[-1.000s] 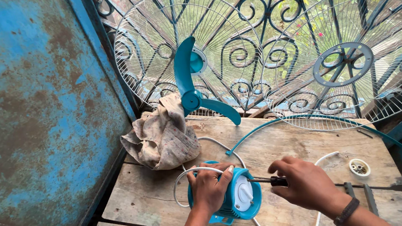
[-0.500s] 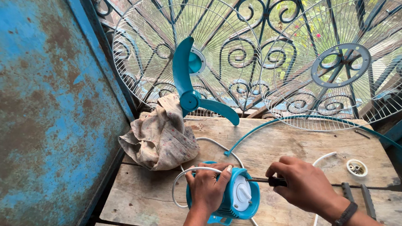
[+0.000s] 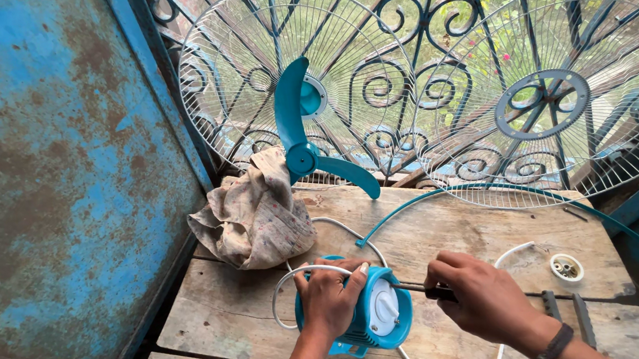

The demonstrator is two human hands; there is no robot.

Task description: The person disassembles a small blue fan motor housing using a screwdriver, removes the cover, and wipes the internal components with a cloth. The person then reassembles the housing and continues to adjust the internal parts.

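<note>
Head view: left hand is gripping the teal fan motor housing lying on the wooden tabletop; right hand is clenching a screwdriver, tip meeting the housing's side; fan looks fully stripped: blade off and leaning by the rag, both guards off; motor body itself is being worked on, reassembly not started; counts: two wire guards, one left and one right, one blade, one motor, one teal rim ring, one rag, one small white round part, one white cord.
</note>
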